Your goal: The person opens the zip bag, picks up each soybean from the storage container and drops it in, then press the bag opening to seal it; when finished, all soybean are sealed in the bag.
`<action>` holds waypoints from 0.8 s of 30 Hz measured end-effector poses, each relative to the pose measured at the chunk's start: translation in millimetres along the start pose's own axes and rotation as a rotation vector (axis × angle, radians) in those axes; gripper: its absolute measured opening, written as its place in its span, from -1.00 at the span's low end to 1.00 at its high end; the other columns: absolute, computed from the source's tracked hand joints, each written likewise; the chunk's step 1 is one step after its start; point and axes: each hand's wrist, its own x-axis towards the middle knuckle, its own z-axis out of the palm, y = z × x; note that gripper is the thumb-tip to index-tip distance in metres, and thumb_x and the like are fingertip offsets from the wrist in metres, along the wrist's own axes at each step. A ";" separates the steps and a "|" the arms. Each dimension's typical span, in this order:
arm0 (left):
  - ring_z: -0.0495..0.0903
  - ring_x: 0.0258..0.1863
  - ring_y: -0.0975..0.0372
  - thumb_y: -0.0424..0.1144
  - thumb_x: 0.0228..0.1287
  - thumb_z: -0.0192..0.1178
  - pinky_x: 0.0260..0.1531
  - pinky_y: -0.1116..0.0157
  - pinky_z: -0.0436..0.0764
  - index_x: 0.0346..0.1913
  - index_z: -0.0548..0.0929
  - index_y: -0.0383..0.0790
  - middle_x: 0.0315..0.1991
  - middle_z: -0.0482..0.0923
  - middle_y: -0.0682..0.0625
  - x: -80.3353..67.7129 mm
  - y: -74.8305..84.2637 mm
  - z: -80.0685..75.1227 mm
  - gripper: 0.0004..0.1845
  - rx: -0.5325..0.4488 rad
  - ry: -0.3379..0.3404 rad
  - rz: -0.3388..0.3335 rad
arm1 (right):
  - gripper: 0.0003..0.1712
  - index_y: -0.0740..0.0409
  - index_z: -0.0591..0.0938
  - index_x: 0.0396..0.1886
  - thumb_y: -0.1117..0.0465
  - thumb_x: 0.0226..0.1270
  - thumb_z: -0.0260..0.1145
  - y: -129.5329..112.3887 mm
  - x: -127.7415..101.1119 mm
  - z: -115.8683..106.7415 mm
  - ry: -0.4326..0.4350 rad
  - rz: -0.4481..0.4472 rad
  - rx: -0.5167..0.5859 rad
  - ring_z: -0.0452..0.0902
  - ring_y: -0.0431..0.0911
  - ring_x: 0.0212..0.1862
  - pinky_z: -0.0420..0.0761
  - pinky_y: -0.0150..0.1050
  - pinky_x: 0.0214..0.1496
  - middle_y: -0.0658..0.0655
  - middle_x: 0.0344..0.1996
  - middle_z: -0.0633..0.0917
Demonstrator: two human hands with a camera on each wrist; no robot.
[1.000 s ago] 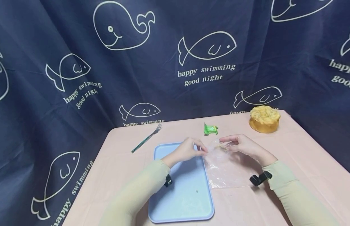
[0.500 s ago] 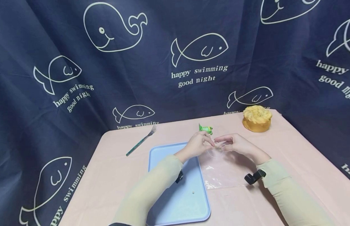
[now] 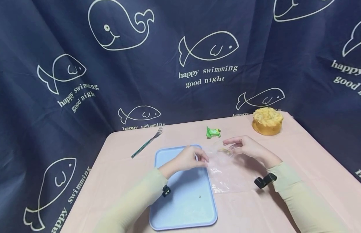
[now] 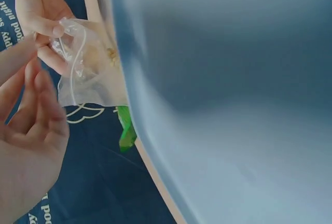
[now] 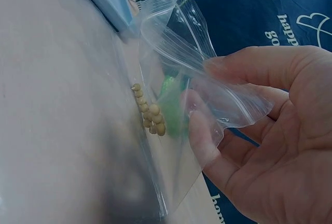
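We saw a pink table (image 3: 302,155) under both hands, and on it a blue tray (image 3: 183,200) that lay beneath and just behind the left hand (image 3: 189,159). A clear plastic bag (image 3: 231,173) lay flat on the table between the two hands, touching the tray's right edge, with its open mouth lifted at the far end. The right hand (image 3: 246,147) pinched that mouth between thumb and fingers, its other fingers loosely bent. The left hand hovered just left of the bag over the tray's far corner, fingers curled toward the thumb; we could not tell whether it held anything. A round yellow cake (image 3: 267,120) stood well beyond the right hand. A fork (image 3: 146,142) lay well apart, beyond and left of the left hand. A green wrapper (image 3: 212,132) sat just beyond both hands. Inside the bag, near the right hand's fingers, lay a small cluster of tan beans (image 5: 149,113). One bean (image 3: 199,196) lay on the tray, nearer us than the left hand.
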 end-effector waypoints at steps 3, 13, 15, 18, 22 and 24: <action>0.60 -0.47 0.45 -0.40 0.15 0.50 -0.36 0.44 0.62 -0.30 0.80 -0.20 -0.49 0.65 0.23 -18.6 2.2 -0.5 -0.91 -0.031 -0.098 -0.039 | -0.41 0.63 0.47 0.25 0.53 0.19 0.33 -0.7 0.3 -0.5 -0.001 0.008 -0.001 0.63 0.28 0.09 0.65 -0.34 -0.02 0.54 0.20 0.55; 0.57 -0.50 0.56 -0.36 0.07 0.56 -0.37 0.52 0.59 -0.31 0.82 -0.17 -0.54 0.62 0.33 -54.4 9.5 20.5 -0.87 0.012 -0.286 -0.045 | -0.38 0.62 0.47 0.26 0.50 0.19 0.38 -3.7 -1.8 0.1 0.011 0.031 0.026 0.66 0.11 0.07 0.64 -0.35 -0.02 0.51 0.21 0.56; 0.55 -0.50 0.58 -0.35 0.06 0.58 -0.36 0.55 0.58 -0.31 0.82 -0.15 -0.53 0.61 0.34 -56.8 9.6 25.6 -0.86 0.037 -0.297 -0.035 | -0.38 0.62 0.47 0.26 0.52 0.18 0.37 -2.7 -1.8 0.3 0.010 0.033 0.027 0.65 0.14 0.08 0.64 -0.35 -0.02 0.52 0.21 0.55; 0.53 -0.50 0.60 -0.35 0.05 0.58 -0.36 0.56 0.57 -0.33 0.82 -0.15 -0.53 0.61 0.33 -59.1 10.2 30.9 -0.86 0.050 -0.314 -0.029 | -0.37 0.62 0.46 0.27 0.54 0.16 0.34 -0.3 -2.0 1.2 0.007 0.034 0.029 0.65 0.19 0.08 0.65 -0.34 -0.03 0.53 0.22 0.54; 0.52 -0.51 0.62 -0.38 0.07 0.56 -0.38 0.57 0.58 -0.36 0.80 -0.17 -0.51 0.63 0.30 -61.0 11.8 34.2 -0.88 0.045 -0.332 -0.024 | -0.38 0.61 0.46 0.26 0.51 0.18 0.35 3.2 -2.4 2.4 0.006 0.019 0.022 0.68 0.12 0.03 0.66 -0.33 -0.05 0.52 0.20 0.56; 0.51 -0.52 0.62 -0.38 0.08 0.56 -0.39 0.57 0.58 -0.37 0.80 -0.17 -0.51 0.64 0.29 -60.9 12.5 34.7 -0.89 0.050 -0.337 -0.019 | -0.40 0.60 0.48 0.25 0.50 0.19 0.36 4.6 -2.4 2.3 0.009 0.001 0.018 0.69 0.08 0.01 0.67 -0.33 -0.07 0.50 0.18 0.58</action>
